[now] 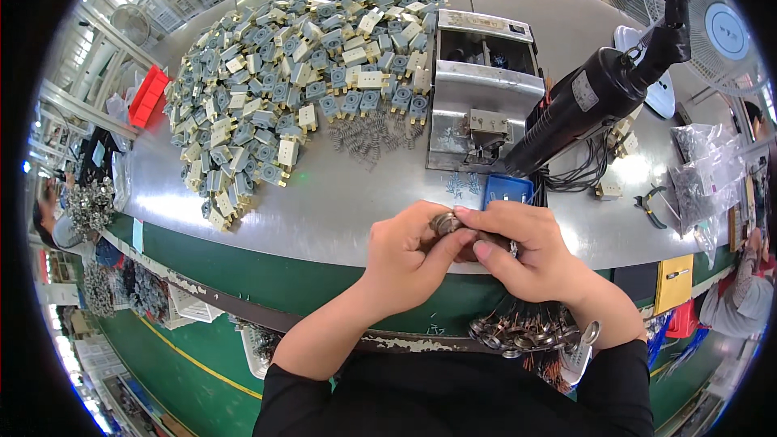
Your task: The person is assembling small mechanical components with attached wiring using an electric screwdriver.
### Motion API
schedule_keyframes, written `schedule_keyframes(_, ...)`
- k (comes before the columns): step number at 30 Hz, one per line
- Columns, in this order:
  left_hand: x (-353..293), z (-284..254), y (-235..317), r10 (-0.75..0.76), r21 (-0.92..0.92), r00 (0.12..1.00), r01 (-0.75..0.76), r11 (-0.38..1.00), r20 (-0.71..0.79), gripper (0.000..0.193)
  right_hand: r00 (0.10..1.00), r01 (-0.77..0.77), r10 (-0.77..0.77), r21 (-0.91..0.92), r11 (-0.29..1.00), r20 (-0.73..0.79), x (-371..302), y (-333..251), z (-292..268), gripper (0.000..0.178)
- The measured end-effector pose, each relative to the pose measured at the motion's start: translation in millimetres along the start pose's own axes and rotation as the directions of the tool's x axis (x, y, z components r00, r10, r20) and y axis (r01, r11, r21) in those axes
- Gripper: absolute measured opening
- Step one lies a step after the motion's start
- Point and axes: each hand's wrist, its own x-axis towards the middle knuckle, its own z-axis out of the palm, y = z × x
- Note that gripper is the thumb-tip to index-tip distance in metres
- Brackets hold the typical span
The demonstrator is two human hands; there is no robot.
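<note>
The left hand (409,255) and right hand (530,255) meet above the front edge of the metal-topped table (324,231), fingers bent inward. The left grip is closed on a round metal part (444,224), pinched between thumb and fingers; the right grip is closed at its other side, though the fingers hide much of what it holds. Just beyond the hands sits a blue tray (508,187), near the foot of a metal fixture (461,125). A black cylindrical tool (566,117) slants beside that fixture. Loose springs (374,136) lie left of it, below a large heap of grey and cream blocks (283,73). Pliers (650,209) rest well to the right, while a cluster of wired metal rings (526,332) sits below the right hand, near the person's body.
</note>
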Motion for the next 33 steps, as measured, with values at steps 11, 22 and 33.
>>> schedule_keyframes(11,0.8,-10.2,-7.7,-0.081,-0.511,0.982,0.158,0.845,0.170,0.018,0.997,-0.070,0.069,0.015,0.997,0.028,4.2,-0.8,-10.9,0.036)
schedule_keyframes(22,1.2,-3.1,-1.2,0.022,0.031,0.998,-0.024,0.999,0.053,0.027,1.000,-0.012,0.013,-0.016,1.000,0.022,2.5,3.1,-6.7,0.033)
schedule_keyframes(33,13.6,-75.8,-3.0,0.369,0.845,0.926,-0.263,0.466,0.085,0.035,0.978,-0.128,0.178,-0.360,0.924,0.110,-5.0,7.0,-22.5,0.049)
